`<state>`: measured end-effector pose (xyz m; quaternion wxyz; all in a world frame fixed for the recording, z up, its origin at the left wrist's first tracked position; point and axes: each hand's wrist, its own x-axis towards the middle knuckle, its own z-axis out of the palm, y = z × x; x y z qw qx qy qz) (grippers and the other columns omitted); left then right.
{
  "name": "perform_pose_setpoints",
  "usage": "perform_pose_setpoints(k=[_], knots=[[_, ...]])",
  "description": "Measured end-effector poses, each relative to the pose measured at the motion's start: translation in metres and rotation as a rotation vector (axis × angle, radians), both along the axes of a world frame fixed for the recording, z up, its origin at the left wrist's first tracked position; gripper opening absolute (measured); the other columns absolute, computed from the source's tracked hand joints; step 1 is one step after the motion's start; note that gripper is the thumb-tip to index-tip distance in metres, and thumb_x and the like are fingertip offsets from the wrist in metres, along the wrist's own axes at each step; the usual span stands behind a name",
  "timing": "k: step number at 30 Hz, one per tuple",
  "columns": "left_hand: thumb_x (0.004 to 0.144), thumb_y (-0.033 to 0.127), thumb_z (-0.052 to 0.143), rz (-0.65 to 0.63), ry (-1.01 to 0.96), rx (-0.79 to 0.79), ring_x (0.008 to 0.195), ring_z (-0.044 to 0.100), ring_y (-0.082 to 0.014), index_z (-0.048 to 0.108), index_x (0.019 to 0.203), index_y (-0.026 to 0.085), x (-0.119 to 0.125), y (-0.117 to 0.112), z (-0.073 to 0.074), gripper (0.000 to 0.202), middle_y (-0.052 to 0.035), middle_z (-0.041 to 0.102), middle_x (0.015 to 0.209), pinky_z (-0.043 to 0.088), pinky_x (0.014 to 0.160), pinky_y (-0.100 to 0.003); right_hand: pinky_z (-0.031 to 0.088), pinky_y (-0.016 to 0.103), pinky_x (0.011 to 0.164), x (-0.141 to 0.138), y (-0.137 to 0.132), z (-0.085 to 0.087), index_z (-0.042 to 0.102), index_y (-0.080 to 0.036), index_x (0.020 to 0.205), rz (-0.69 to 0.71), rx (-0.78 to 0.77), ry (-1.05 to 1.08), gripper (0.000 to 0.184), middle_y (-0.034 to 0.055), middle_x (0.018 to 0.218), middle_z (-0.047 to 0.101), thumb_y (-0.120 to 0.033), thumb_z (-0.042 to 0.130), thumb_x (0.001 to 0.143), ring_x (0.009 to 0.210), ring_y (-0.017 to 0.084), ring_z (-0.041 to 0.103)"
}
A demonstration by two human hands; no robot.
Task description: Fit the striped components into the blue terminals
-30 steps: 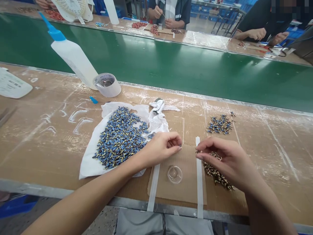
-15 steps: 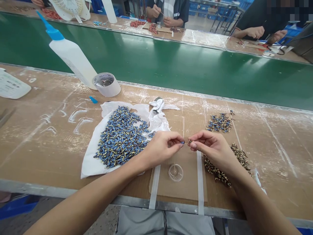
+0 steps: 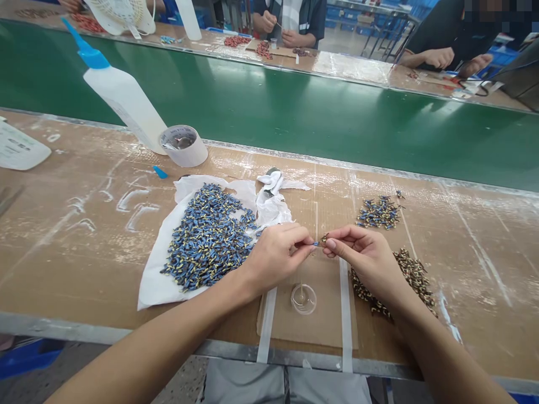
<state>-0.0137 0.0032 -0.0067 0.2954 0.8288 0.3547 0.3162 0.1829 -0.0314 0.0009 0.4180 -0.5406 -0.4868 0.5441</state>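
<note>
My left hand [image 3: 280, 252] pinches a tiny blue piece [image 3: 315, 244] between thumb and fingertips. Facing it, my right hand [image 3: 364, 252] is closed on a small dark-and-cream piece [image 3: 324, 238]. The two pieces meet or nearly meet; I cannot tell which. Left of my hands, a heap of blue-and-yellow pieces [image 3: 206, 235] lies on white paper [image 3: 154, 280]. Partly behind my right hand is a pile of dark-and-cream pieces [image 3: 415, 278]. Farther back sits a smaller group of blue-and-dark pieces [image 3: 379, 212]. Below my hands stands a small clear cup [image 3: 304, 299] with a thin stick in it.
A white bottle with a blue nozzle [image 3: 126, 104] leans beside a tape roll [image 3: 184, 146]. Crumpled tissue [image 3: 273, 205] lies behind my left hand. A green belt [image 3: 269, 106] runs across, with co-workers' hands [image 3: 290, 38] beyond it. Another white bottle [image 3: 21, 147] lies far left.
My left fingers have curled slightly and the blue piece now sits closer to the piece in my right hand. The heaps and the cup stay in place.
</note>
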Motion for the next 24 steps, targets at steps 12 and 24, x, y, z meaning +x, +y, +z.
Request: perform_pose_setpoints(k=[12,24], knots=[[0.088,0.016,0.055,-0.047,0.127,0.107,0.066,0.052,-0.0126,0.062,0.078,0.014,-0.002,0.003,-0.002,0.013,-0.0011,0.059,0.071,0.039,0.062,-0.024,0.053,0.032,0.071,-0.006,-0.007,-0.006,0.065,-0.018,0.084,0.009,0.052,-0.099,0.017,0.0049,0.081,0.070,-0.034,0.072,0.079,0.076,0.018,0.066],[0.088,0.011,0.054,-0.076,-0.014,0.086,0.066,0.053,-0.0126,0.065,0.079,0.012,-0.002,0.002,-0.001,0.014,-0.0022,0.059,0.070,0.041,0.063,-0.024,0.044,0.027,0.067,-0.007,-0.004,-0.011,0.058,-0.019,0.078,0.103,0.125,-0.069,0.016,0.0012,0.076,0.058,-0.032,0.064,0.085,0.073,0.015,0.054]])
